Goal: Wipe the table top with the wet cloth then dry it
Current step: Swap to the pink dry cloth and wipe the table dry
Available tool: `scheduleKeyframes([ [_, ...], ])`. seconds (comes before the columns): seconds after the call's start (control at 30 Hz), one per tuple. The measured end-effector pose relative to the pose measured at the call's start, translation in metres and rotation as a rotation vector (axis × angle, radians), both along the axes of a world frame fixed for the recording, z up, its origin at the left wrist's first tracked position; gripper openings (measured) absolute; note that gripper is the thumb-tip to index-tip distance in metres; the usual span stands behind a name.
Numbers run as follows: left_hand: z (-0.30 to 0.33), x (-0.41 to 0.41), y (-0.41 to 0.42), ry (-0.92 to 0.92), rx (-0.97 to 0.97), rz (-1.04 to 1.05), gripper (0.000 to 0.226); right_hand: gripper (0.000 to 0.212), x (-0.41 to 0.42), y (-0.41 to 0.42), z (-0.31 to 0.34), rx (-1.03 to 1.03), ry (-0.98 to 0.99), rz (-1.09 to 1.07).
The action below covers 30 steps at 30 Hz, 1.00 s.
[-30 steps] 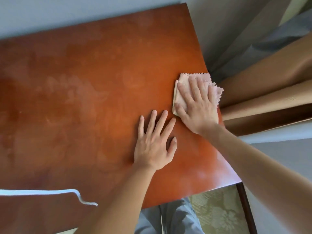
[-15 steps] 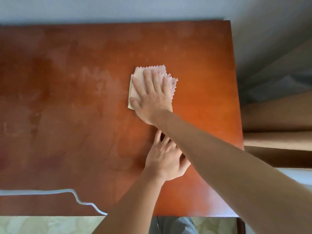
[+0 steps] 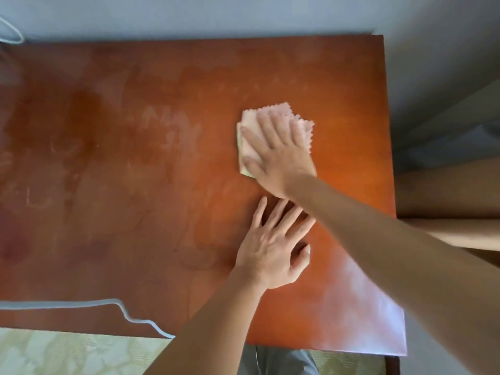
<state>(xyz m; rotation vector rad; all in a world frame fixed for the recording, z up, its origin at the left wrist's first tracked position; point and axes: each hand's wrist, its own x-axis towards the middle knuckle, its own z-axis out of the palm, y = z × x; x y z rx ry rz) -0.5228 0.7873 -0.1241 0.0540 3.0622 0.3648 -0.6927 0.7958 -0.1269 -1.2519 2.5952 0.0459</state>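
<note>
A reddish-brown wooden table top (image 3: 135, 185) fills most of the view, with pale streaks and smears across its left and middle. A folded pink cloth (image 3: 304, 125) with zigzag edges lies right of centre. My right hand (image 3: 278, 152) presses flat on the cloth with straight fingers, covering most of it. Just nearer me, my left hand (image 3: 273, 247) rests flat on the bare wood with its fingers spread. My right forearm crosses above the left hand's fingertips.
A thin white cable (image 3: 81, 304) runs along the table's near left edge and drops over it. Grey walls border the far and right sides. Brown panels (image 3: 446, 190) lie to the right. Patterned floor (image 3: 67, 353) shows below.
My right hand slid the cloth from the table's right edge toward the middle. My left hand stayed flat on the wood. The view swung so more of the table's left side shows.
</note>
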Motion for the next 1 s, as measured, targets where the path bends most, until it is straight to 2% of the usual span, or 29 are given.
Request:
scheduleKeyframes([
  [0.07,-0.002,0.002,0.001,-0.027,0.071,0.005,0.062,0.065,-0.014,0.03,0.003,0.028,0.003,-0.049],
  [0.2,-0.001,0.001,0.003,-0.087,0.049,-0.012,0.06,0.065,-0.003,0.066,0.004,0.034,0.0,-0.144],
  [0.4,-0.002,0.002,0.004,-0.041,0.018,-0.026,0.054,0.066,0.039,0.114,0.002,-0.023,-0.022,-0.259],
  [0.6,-0.004,0.006,0.004,0.031,0.068,-0.026,0.053,0.065,0.08,0.16,0.006,-0.073,-0.038,-0.358],
  [0.83,-0.003,0.01,0.002,0.088,0.155,-0.005,0.048,0.064,0.175,0.207,0.004,-0.054,-0.066,-0.342],
  [1.0,0.008,0.014,0.006,0.046,0.171,0.014,0.043,0.068,0.194,0.198,0.005,0.005,-0.03,-0.346],
])
